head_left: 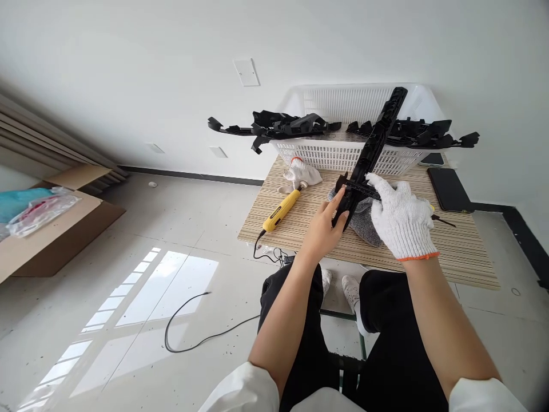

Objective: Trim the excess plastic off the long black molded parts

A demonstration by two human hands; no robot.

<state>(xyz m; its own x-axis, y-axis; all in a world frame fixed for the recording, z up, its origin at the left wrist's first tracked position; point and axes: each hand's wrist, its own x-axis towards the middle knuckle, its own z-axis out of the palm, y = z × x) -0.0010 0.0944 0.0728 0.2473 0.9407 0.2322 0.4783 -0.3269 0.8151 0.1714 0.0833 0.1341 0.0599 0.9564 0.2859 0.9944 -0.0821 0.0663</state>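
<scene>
Holding a long black plastic strip point(372, 150) w/ both hands: bare left hand point(321, 229) pinches its near end, gloved right hand point(401, 220) closes round it just above. Strip slants up across the white basket point(338, 153) at the counter's point(450, 254) far edge. A grey cloth point(363, 222) lies in front of basket, under the hands; yellow tool point(281, 210) & spare glove point(302, 173) front-left of it, phone point(449, 189) right

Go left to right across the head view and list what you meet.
cardboard box on the floor → yellow tool → bare left hand, gripping the near end of the long black part → gloved right hand → black phone
</scene>
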